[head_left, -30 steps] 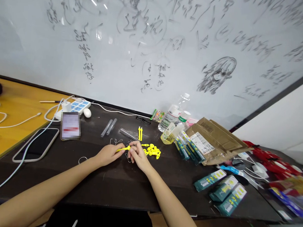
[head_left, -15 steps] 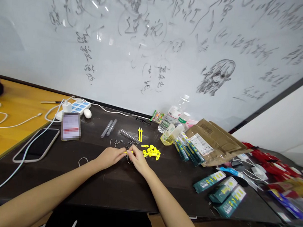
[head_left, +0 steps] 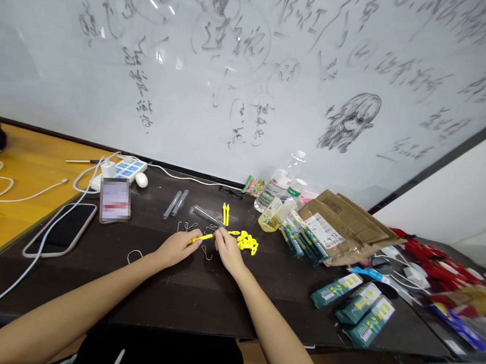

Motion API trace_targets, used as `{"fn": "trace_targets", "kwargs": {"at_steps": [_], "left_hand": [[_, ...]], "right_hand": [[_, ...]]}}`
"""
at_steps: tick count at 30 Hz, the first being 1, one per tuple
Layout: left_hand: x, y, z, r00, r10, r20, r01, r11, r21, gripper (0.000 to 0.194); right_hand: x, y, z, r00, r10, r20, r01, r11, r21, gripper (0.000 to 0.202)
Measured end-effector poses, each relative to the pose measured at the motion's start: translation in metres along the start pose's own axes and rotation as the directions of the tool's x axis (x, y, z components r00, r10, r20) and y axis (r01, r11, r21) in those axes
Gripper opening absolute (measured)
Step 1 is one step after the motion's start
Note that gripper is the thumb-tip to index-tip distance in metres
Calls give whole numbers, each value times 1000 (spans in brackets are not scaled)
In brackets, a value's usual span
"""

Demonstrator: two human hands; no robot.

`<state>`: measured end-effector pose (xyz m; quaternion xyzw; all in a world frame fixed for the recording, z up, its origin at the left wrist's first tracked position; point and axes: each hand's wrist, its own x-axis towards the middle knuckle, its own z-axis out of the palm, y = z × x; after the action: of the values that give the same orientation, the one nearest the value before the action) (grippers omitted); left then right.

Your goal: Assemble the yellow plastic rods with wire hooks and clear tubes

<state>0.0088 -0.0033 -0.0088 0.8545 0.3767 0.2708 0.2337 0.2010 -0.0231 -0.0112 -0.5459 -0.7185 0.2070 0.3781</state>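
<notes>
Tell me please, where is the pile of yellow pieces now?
In the head view, the yellow pile lies on the dark table, just right of the right hand and lower in frame than two yellow sticks.

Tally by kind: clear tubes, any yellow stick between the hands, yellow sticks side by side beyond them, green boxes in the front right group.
Clear tubes: 3
Yellow stick between left hand and right hand: 1
Yellow sticks side by side: 2
Green boxes, front right: 3
Total: 9

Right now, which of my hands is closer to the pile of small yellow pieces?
Right. Your right hand is just left of the yellow pile; your left hand is farther left.
</notes>
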Motion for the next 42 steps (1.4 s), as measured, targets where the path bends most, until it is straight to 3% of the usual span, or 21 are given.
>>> {"fn": "trace_targets", "kwargs": {"at_steps": [3,6,8,10,14,20,28,35,42], "left_hand": [[2,-1,1,995,-58,-82,42,982,-184,24],[4,-6,5,988,-154,-23,130,895,-426,18],[4,-10,7,983,-183,7,162,854,-495,15],[4,-12,8,984,-174,-28,143,883,-447,16],[2,-12,5,986,-119,-116,101,983,-150,28],[3,-9,5,997,13,-81,-3,993,122,36],[-1,-9,12,989,115,93,-126,983,131,33],[-1,-11,16,985,104,137,-133,966,224,29],[0,-11,18,985,85,151,-127,947,296,24]], "right_hand": [[0,0,1,1000,8,30,-3,985,-174,17],[-3,-2,5,989,-50,140,95,937,-337,13],[-5,-5,8,978,-86,190,157,903,-401,16],[-7,-7,9,971,-91,221,182,882,-435,16],[-8,-9,7,966,-56,254,171,871,-460,20],[-7,-11,4,965,-2,264,161,798,-581,28],[-9,-10,5,972,-5,236,167,724,-669,30],[-9,-11,-10,949,-12,315,173,857,-486,33],[-9,-14,-6,956,-32,290,156,897,-414,30]]}}
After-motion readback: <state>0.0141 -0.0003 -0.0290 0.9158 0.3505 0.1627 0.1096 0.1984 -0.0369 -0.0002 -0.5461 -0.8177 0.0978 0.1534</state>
